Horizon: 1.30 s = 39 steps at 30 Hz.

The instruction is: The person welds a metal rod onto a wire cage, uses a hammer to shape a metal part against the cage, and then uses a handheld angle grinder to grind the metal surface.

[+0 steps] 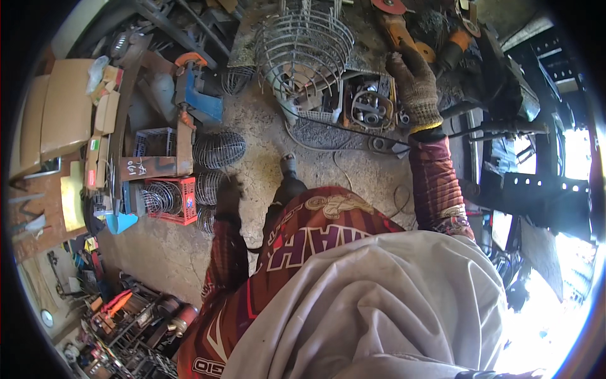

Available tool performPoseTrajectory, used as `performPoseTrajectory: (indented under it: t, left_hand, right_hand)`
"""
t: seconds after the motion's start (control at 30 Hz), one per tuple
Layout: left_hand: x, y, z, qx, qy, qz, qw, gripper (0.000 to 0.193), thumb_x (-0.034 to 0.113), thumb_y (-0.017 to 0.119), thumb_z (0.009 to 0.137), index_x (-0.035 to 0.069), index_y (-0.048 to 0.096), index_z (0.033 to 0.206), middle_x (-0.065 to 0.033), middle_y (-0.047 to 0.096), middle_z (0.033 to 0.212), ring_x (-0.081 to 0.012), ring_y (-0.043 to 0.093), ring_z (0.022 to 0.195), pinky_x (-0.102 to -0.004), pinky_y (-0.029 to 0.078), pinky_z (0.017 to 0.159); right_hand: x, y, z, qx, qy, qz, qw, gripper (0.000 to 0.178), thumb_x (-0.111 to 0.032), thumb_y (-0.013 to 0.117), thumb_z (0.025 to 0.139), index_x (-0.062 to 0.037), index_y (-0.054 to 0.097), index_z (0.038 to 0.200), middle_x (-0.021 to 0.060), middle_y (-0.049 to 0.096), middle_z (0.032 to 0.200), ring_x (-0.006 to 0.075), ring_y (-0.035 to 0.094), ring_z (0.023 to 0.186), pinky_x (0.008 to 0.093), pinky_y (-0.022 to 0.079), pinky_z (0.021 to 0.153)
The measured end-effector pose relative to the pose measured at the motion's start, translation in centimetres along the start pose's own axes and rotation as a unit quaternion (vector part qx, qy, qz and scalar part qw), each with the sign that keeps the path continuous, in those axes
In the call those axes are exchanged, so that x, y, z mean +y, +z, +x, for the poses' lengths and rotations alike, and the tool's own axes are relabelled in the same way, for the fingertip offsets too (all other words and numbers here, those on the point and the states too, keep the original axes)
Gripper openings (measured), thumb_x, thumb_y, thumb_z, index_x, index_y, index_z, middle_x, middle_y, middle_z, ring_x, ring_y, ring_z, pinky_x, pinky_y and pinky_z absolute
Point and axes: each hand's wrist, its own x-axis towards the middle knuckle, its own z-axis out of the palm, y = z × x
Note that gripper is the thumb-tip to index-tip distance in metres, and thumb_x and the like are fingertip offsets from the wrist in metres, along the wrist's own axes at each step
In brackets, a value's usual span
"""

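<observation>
My right hand (413,85), in a grey knitted glove, reaches forward to the cluttered bench top. Its fingertips rest at the rear of an orange angle grinder (399,28); whether they close on it is hidden. A second orange grinder (457,41) lies just to the right. My left hand (228,194), in a dark glove, hangs at my side over the concrete floor, next to round wire cages (218,148). Nothing shows in it, but its fingers are too dark to read. A large domed wire guard (306,41) stands left of the right hand.
A tray of metal rings and bearings (369,107) lies below the right hand. A black cable (328,126) trails across the floor. At left stand a red crate (172,201) of wire parts, a blue clamp (196,95) and cardboard boxes (63,107). A perforated metal frame (536,189) is at right.
</observation>
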Motion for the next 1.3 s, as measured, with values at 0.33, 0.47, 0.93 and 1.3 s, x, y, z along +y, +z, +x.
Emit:
performPoseTrajectory:
  t: [0.33,0.47,0.93,1.3]
  left_hand:
    - [30.3,-12.4,29.4,0.089,0.267,-0.133,0.950,0.034,0.031,0.068,0.089,0.007,0.071,0.113,-0.0037,0.068,0.089,-0.0099,0.058,0.067,-0.0268,0.047,0.057]
    - [36.1,-11.4,39.4,0.030,0.365,0.110,0.924,0.056,0.047,0.064,0.086,0.007,0.064,0.126,-0.0184,0.068,0.118,-0.0327,0.064,0.110,-0.0390,0.049,0.093]
    - [42.5,-3.0,58.6,0.044,0.343,0.330,0.878,0.070,0.050,0.063,0.084,-0.002,0.057,0.130,-0.0269,0.062,0.124,-0.0397,0.058,0.120,-0.0436,0.045,0.101]
    - [42.3,-0.8,69.1,-0.288,0.247,0.269,0.886,0.042,0.036,0.055,0.098,0.003,0.062,0.123,-0.0129,0.069,0.106,-0.0225,0.066,0.092,-0.0351,0.053,0.080]
  right_hand:
    - [4.2,2.9,-14.2,0.219,0.229,0.063,0.946,0.037,-0.022,0.065,0.097,0.0040,0.060,0.123,0.0022,0.064,0.093,0.0092,0.058,0.082,0.0245,0.048,0.073]
    - [3.3,5.9,-18.5,0.266,0.274,0.075,0.921,0.038,-0.020,0.065,0.097,0.0053,0.059,0.124,0.0016,0.063,0.094,0.0086,0.057,0.082,0.0238,0.047,0.074]
    - [2.5,12.2,-20.4,0.301,0.331,0.032,0.894,0.042,-0.018,0.068,0.094,0.0033,0.057,0.128,0.0085,0.064,0.117,0.0146,0.061,0.103,0.0287,0.049,0.089]
    - [2.2,15.1,-21.3,0.326,0.356,-0.027,0.875,0.041,-0.021,0.071,0.092,0.0017,0.061,0.124,0.0125,0.069,0.113,0.0187,0.064,0.103,0.0301,0.050,0.090]
